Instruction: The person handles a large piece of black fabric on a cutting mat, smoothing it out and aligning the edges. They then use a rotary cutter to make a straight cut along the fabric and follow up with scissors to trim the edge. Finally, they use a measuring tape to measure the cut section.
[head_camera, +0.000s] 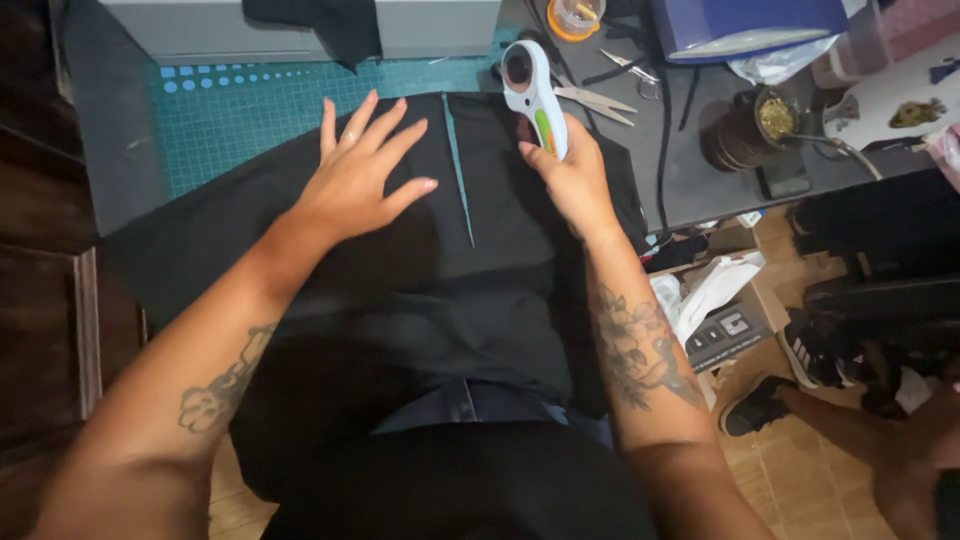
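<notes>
Mid-frame, left hand (358, 180) lies flat, fingers spread, on black cloth (420, 290); right hand (570, 175) fingers clamp the cutter (533, 92)

cutting mat (250, 110) mostly hidden under black fabric (400, 290)

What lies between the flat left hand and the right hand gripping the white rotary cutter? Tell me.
In the head view, black fabric with a straight cut slit showing teal cutting mat lies between the left hand and right hand.

bare forearms, both tattooed; a ring on the left hand (355, 180).
</notes>
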